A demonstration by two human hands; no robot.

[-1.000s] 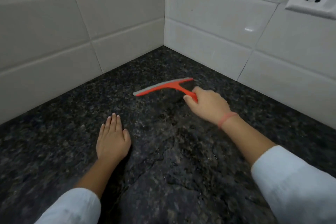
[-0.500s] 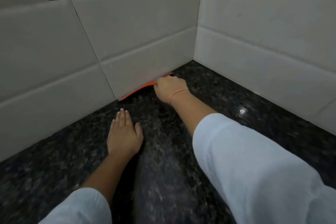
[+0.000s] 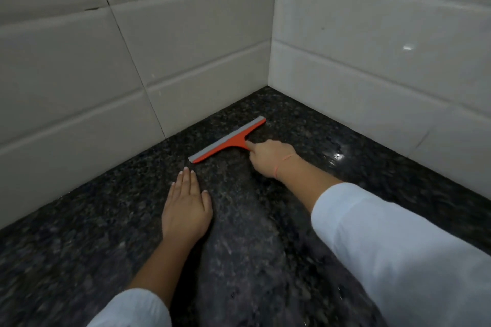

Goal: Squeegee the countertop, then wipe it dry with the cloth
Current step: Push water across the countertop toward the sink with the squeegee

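An orange squeegee with a grey rubber blade rests blade-down on the dark speckled granite countertop, a short way out from the left tiled wall. My right hand is shut on its handle, index finger stretched along the handle. My left hand lies flat, palm down, on the countertop just in front of the blade's near end, holding nothing. No cloth is in view.
White tiled walls meet in a corner at the back, closing the countertop on the left and right. A wet glint shines on the stone near the right wall.
The squeegee went from mid-counter up against the left wall, and has now come back off the wall toward me. My left hand has stayed flat on the stone.
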